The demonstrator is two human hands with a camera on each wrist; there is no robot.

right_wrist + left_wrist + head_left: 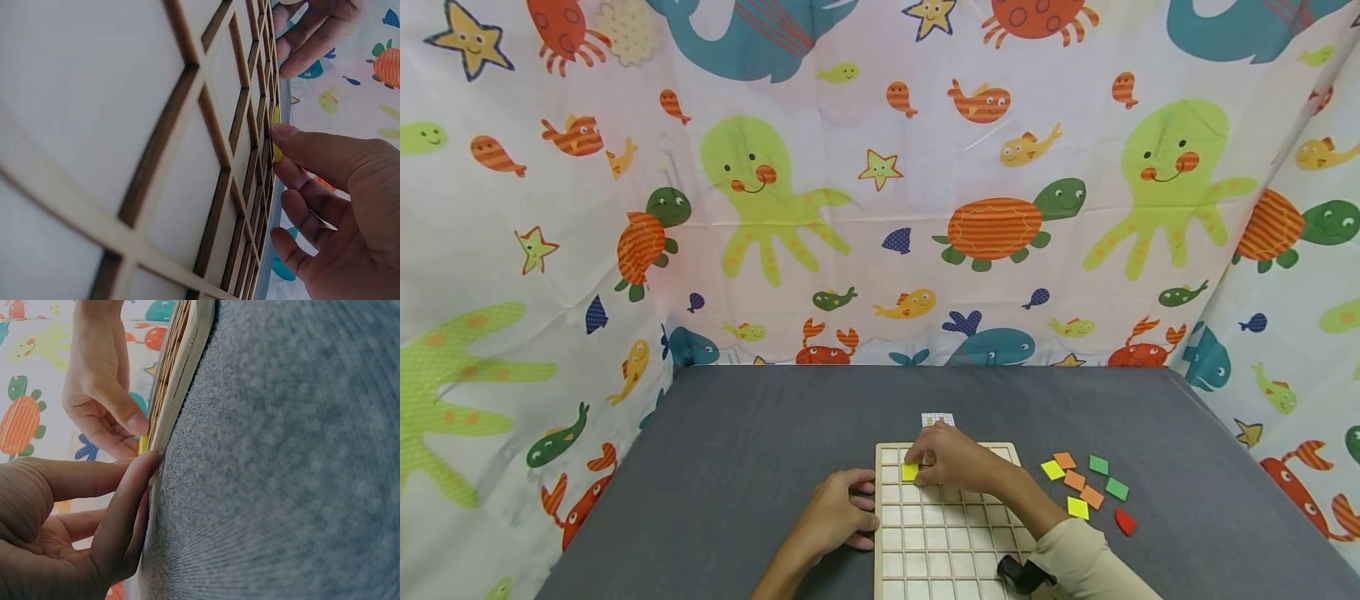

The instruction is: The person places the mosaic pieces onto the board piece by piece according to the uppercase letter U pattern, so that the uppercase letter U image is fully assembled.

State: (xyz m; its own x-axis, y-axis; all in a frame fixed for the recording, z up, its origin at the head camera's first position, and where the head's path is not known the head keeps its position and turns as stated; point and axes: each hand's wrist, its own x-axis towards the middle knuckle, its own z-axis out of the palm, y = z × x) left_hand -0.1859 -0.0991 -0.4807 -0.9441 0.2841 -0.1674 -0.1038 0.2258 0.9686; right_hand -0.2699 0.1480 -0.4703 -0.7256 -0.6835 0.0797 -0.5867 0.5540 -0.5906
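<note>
A pale wooden grid board (913, 539) lies on the grey tabletop. My right hand (958, 458) reaches over its upper part and pinches a yellow square tile (910, 472) at a cell near the top left. In the right wrist view, the thumb lies against the yellow tile (277, 147), with a finger close below it. My left hand (838, 512) rests at the board's left side, its fingertips touching the edge. The left wrist view shows those fingers (128, 506) against the board's side (181, 381). I cannot tell whether the tile is fully seated.
Right of the board lie loose tiles: yellow (1077, 507), orange (1092, 497) and green (1117, 488), plus a red piece (1125, 522) with a curved edge. A small printed card (937, 419) sits behind the board, partly covered by my right hand. A patterned curtain (880, 233) surrounds the table.
</note>
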